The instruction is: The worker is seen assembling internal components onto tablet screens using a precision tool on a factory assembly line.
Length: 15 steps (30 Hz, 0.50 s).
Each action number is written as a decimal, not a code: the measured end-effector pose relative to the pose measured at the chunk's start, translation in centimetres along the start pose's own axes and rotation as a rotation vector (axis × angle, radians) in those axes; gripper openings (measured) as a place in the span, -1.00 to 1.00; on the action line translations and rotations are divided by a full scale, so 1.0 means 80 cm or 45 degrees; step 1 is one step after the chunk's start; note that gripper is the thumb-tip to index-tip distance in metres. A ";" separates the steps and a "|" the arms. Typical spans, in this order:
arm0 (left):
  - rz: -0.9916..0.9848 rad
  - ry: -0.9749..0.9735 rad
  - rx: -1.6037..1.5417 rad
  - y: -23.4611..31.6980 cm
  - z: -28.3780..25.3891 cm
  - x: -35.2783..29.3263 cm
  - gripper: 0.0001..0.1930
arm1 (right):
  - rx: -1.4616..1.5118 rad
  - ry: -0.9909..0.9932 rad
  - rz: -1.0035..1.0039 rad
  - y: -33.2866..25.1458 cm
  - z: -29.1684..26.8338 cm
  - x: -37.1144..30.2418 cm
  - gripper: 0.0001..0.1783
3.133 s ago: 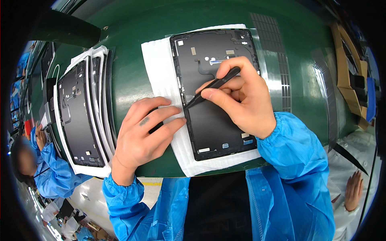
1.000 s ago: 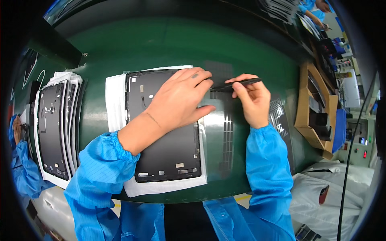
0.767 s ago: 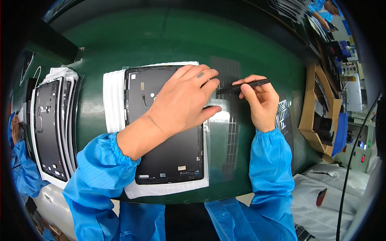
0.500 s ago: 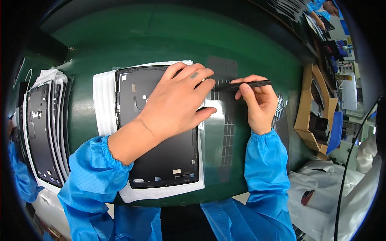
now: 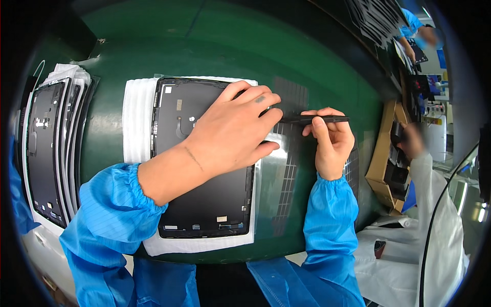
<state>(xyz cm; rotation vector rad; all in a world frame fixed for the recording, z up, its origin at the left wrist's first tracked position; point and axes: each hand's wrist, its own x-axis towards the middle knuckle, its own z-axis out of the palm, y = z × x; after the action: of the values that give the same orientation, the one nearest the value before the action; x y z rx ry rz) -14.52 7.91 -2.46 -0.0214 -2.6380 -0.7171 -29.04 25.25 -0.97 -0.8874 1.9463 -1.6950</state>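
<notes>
My left hand (image 5: 232,125) lies across a flat black tablet-like housing (image 5: 204,202), its fingers bent over the right edge and its thumb apart. In my right hand (image 5: 332,146) is a pair of slim black tweezers (image 5: 327,118), pinched between thumb and fingers. Their tip points left, close to my left fingertips, and what it touches there is hidden. Under the housing is white foam wrap (image 5: 138,123). Just right of it lies a clear sheet (image 5: 283,197) with rows of small dark rectangles, partly beneath the tweezers.
A stack of similar black housings (image 5: 48,153) with white foam between them stands at the left. On the right, a cardboard box (image 5: 378,174) holds dark parts. A co-worker's hand (image 5: 411,140) in a white sleeve reaches into it. A black cable (image 5: 432,225) curves nearby.
The tweezers and my right hand have moved slightly down; my left hand has shifted slightly right. A co-worker's hand has come in over the cardboard box.
</notes>
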 end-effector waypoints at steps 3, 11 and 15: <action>0.000 0.011 -0.005 0.001 -0.001 -0.003 -0.56 | -0.039 -0.023 -0.016 -0.004 0.003 -0.002 -0.83; 0.017 0.053 -0.014 -0.002 0.003 -0.004 -0.60 | 0.093 0.000 -0.016 0.006 -0.001 0.000 -0.84; 0.026 0.101 -0.017 -0.005 0.005 -0.006 -0.61 | -0.046 -0.036 -0.014 0.004 0.003 0.002 -0.85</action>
<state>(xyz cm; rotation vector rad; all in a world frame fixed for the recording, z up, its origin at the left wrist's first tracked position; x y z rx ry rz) -14.27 7.81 -3.12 -0.0236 -2.5542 -0.7137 -29.01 24.98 -1.31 -0.9315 1.9628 -1.6496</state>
